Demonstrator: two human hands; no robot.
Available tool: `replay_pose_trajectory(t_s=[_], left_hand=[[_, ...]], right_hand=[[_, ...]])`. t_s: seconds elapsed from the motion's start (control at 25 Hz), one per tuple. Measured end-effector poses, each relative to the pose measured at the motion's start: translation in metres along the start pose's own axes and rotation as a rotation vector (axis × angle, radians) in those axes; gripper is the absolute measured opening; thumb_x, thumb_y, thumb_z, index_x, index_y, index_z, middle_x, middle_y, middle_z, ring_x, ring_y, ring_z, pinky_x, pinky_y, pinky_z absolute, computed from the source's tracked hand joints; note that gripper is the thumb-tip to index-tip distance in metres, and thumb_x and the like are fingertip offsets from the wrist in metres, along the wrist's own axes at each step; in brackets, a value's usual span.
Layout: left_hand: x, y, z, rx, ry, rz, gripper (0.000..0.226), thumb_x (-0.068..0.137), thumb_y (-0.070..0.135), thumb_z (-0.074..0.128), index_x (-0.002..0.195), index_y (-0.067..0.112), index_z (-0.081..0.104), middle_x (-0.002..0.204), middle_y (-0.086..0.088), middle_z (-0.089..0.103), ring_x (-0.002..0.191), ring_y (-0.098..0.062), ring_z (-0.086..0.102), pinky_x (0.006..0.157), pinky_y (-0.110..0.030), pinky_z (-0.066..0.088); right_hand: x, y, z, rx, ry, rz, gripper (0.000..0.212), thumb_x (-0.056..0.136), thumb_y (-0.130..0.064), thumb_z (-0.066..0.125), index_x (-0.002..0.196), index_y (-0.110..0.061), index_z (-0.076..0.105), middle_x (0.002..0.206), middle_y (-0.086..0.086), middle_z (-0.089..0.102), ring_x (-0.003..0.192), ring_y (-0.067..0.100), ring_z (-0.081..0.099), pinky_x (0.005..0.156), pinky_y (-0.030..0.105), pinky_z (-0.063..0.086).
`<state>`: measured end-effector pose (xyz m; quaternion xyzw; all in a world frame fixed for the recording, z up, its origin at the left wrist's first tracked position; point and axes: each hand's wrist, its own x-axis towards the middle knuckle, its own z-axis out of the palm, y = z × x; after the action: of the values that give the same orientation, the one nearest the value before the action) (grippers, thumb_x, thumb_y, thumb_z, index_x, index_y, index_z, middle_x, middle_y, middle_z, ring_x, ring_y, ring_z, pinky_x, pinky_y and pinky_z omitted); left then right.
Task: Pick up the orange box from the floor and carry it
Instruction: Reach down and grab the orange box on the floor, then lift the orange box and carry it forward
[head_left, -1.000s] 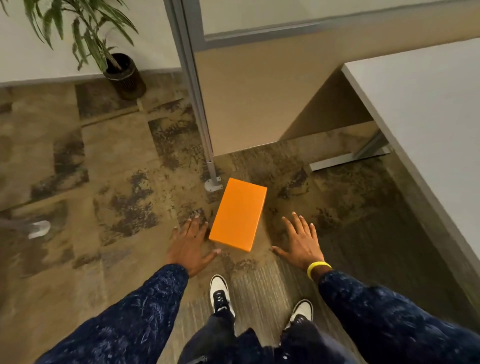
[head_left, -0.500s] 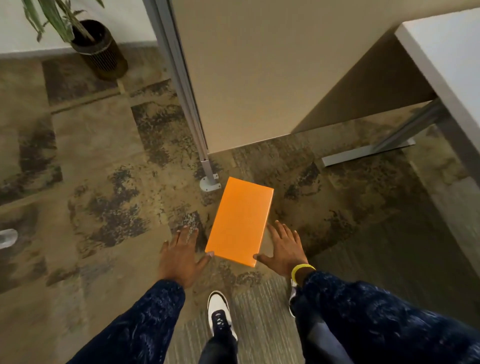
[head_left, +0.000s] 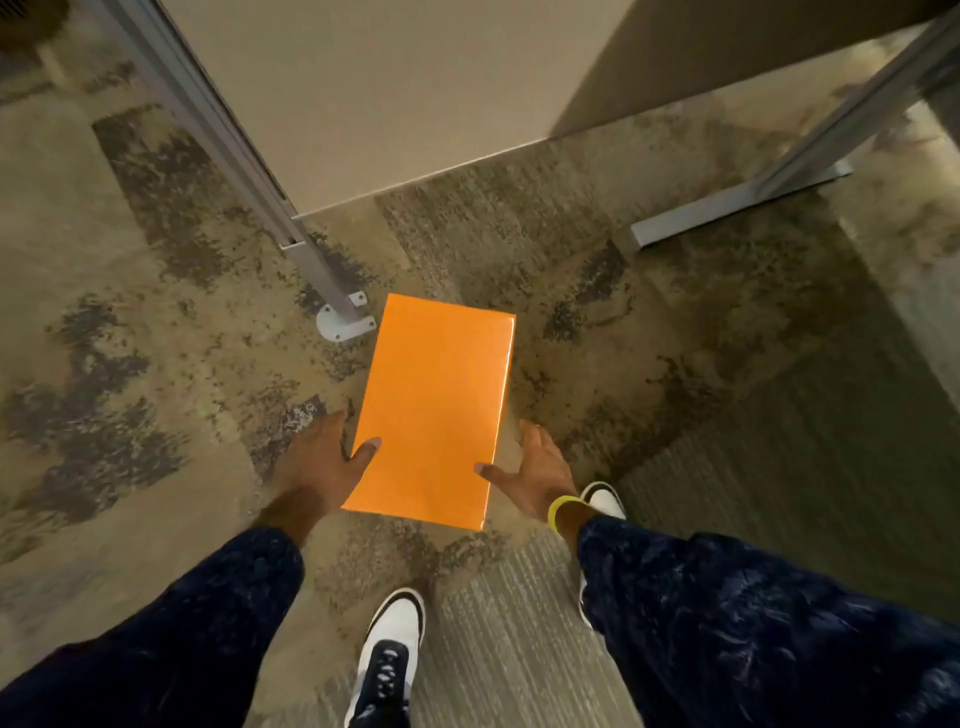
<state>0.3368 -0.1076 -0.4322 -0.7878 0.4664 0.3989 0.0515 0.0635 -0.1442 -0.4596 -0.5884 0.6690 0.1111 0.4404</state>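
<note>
The orange box (head_left: 436, 405) is a flat rectangular carton lying on the patterned carpet, its long side pointing away from me. My left hand (head_left: 317, 467) presses against its near left side with the thumb resting on the lid. My right hand (head_left: 540, 467), with a yellow band at the wrist, holds the near right side, thumb also on the lid. The fingers of both hands reach down along the box's sides and are partly hidden. I cannot tell if the box has left the floor.
A beige partition panel (head_left: 395, 93) stands just beyond the box, its grey post foot (head_left: 343, 322) almost touching the far left corner. A grey desk leg foot (head_left: 727, 213) lies at the right. My white shoes (head_left: 389, 654) stand close behind the box.
I have bent lower and closer. Both hands moved inward from the floor beside the box onto its sides, and the thumbs now sit on the lid.
</note>
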Motion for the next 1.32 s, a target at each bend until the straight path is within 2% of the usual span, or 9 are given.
replay_pose_trajectory(t_s=[0.16, 0.24, 0.32, 0.4, 0.52, 0.68, 0.88, 1.12, 1.32], left_hand=[[0.062, -0.03, 0.056, -0.264, -0.181, -0.16, 0.091, 0.09, 0.05, 0.062, 0.157, 0.013, 0.012, 0.166, -0.01, 0.016, 0.149, -0.035, 0.024, 0.116, -0.054, 0.027], [0.083, -0.041, 0.079, -0.316, -0.181, -0.236, 0.083, 0.09, 0.043, 0.065, 0.154, 0.012, 0.021, 0.157, -0.012, 0.033, 0.141, -0.038, 0.034, 0.114, -0.054, 0.03], [0.101, -0.053, 0.095, -0.408, -0.193, -0.257, 0.074, 0.086, 0.039, 0.07, 0.145, 0.02, 0.031, 0.132, -0.007, 0.051, 0.126, -0.04, 0.046, 0.11, -0.056, 0.035], [0.12, -0.067, 0.11, -0.498, -0.229, -0.257, 0.094, 0.074, 0.047, 0.076, 0.15, 0.015, 0.032, 0.142, -0.008, 0.051, 0.126, -0.04, 0.051, 0.105, -0.057, 0.041], [0.137, -0.079, 0.131, -0.535, -0.237, -0.226, 0.074, 0.079, 0.045, 0.075, 0.141, 0.012, 0.049, 0.138, -0.014, 0.059, 0.115, -0.037, 0.06, 0.094, -0.05, 0.048], [0.148, -0.09, 0.15, -0.626, -0.205, -0.182, 0.053, 0.083, 0.038, 0.074, 0.129, 0.019, 0.057, 0.114, -0.007, 0.063, 0.092, -0.027, 0.062, 0.085, -0.044, 0.047], [0.149, -0.097, 0.164, -0.696, -0.124, -0.159, 0.046, 0.077, 0.032, 0.08, 0.116, 0.025, 0.056, 0.1, 0.004, 0.064, 0.094, -0.027, 0.062, 0.084, -0.043, 0.047], [0.143, -0.084, 0.156, -0.622, -0.147, -0.13, 0.067, 0.064, 0.05, 0.085, 0.12, 0.025, 0.059, 0.114, -0.005, 0.065, 0.106, -0.033, 0.063, 0.089, -0.048, 0.049], [0.136, -0.033, 0.132, -0.519, -0.259, -0.038, 0.107, 0.043, 0.075, 0.08, 0.135, 0.029, 0.053, 0.115, 0.002, 0.065, 0.102, -0.027, 0.065, 0.092, -0.051, 0.051]], right_hand=[[0.057, 0.026, 0.057, 0.224, -0.015, 0.132, 0.117, 0.074, -0.07, 0.066, 0.157, -0.013, 0.007, 0.166, 0.008, 0.013, 0.15, 0.029, 0.02, 0.119, 0.046, 0.027], [0.077, 0.038, 0.079, 0.347, -0.03, 0.175, 0.12, 0.074, -0.065, 0.071, 0.157, -0.012, 0.003, 0.167, 0.007, 0.01, 0.151, 0.029, 0.018, 0.119, 0.046, 0.027], [0.094, 0.047, 0.1, 0.454, -0.055, 0.217, 0.122, 0.074, -0.06, 0.075, 0.157, -0.012, -0.001, 0.166, 0.007, 0.01, 0.15, 0.03, 0.02, 0.118, 0.046, 0.029], [0.105, 0.054, 0.12, 0.532, -0.087, 0.246, 0.129, 0.068, -0.061, 0.079, 0.156, -0.012, -0.001, 0.165, 0.008, 0.015, 0.148, 0.032, 0.025, 0.116, 0.048, 0.033], [0.118, 0.064, 0.149, 0.653, -0.119, 0.268, 0.139, 0.049, -0.067, 0.084, 0.155, -0.02, 0.008, 0.155, 0.008, 0.037, 0.135, 0.032, 0.045, 0.108, 0.052, 0.044], [0.126, 0.072, 0.175, 0.742, -0.096, 0.217, 0.109, 0.059, -0.051, 0.089, 0.143, -0.026, 0.025, 0.133, 0.001, 0.057, 0.116, 0.026, 0.059, 0.101, 0.049, 0.05], [0.125, 0.074, 0.192, 0.824, -0.019, 0.196, 0.1, 0.056, -0.049, 0.09, 0.137, -0.03, 0.035, 0.123, -0.003, 0.062, 0.109, 0.023, 0.062, 0.098, 0.048, 0.053], [0.114, 0.08, 0.18, 0.882, -0.002, 0.226, 0.088, 0.058, -0.046, 0.09, 0.128, -0.033, 0.039, 0.115, -0.005, 0.064, 0.105, 0.022, 0.064, 0.094, 0.046, 0.054], [0.092, 0.094, 0.148, 0.984, 0.071, 0.271, 0.084, 0.06, -0.038, 0.092, 0.127, -0.028, 0.043, 0.111, -0.004, 0.068, 0.099, 0.018, 0.067, 0.092, 0.044, 0.056]])
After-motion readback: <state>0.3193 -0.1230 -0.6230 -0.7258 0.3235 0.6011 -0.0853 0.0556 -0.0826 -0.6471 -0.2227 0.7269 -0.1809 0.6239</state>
